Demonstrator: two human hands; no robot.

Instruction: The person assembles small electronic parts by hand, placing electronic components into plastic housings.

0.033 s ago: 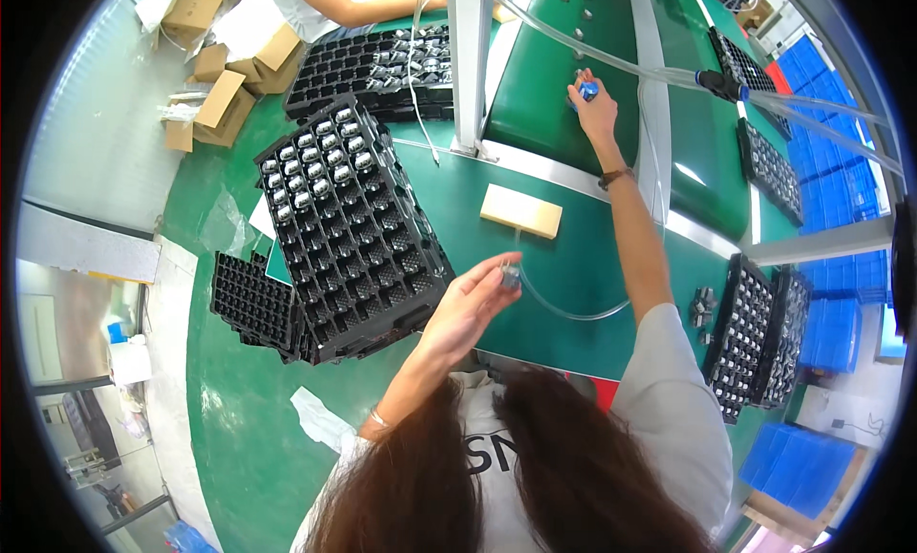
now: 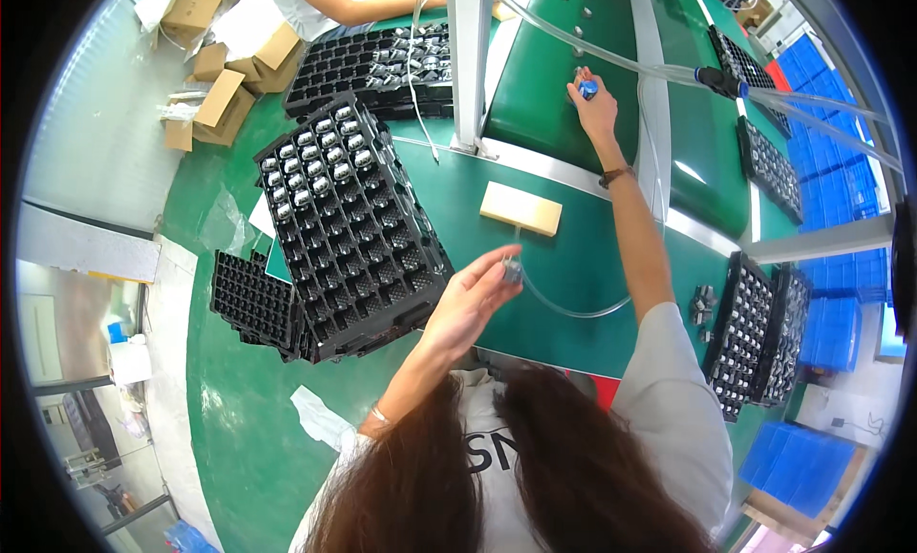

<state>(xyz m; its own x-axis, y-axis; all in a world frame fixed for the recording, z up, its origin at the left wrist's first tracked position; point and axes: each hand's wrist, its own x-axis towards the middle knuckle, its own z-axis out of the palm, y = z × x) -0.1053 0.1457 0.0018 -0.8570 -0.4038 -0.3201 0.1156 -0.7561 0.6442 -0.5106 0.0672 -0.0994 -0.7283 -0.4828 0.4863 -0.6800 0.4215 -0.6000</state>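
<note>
My left hand [image 2: 465, 309] is raised over the green table, thumb and fingers pinching a small grey metal part [image 2: 513, 270]. With the arm stretched far forward, my right hand [image 2: 600, 109] is over the green conveyor belt [image 2: 535, 104], its fingers closed round a small blue object [image 2: 586, 90] whose kind I cannot make out. Several small metal parts [image 2: 578, 32] lie in a line along the belt beyond it. Left of my left hand, a stacked black cell tray [image 2: 373, 238] holds shiny metal parts in its far-left cells; its nearer cells hold none.
A cream block [image 2: 521, 210] and a clear tube [image 2: 573, 314] lie on the table. A metal post [image 2: 468, 66] stands at the belt's left edge. More filled trays [image 2: 740, 338] and loose parts [image 2: 703, 307] are on the right. Another person's arm [image 2: 353, 7] is at the far left.
My left hand has shifted very slightly, turning the metal part a little. My right hand stays in nearly the same place over the belt.
</note>
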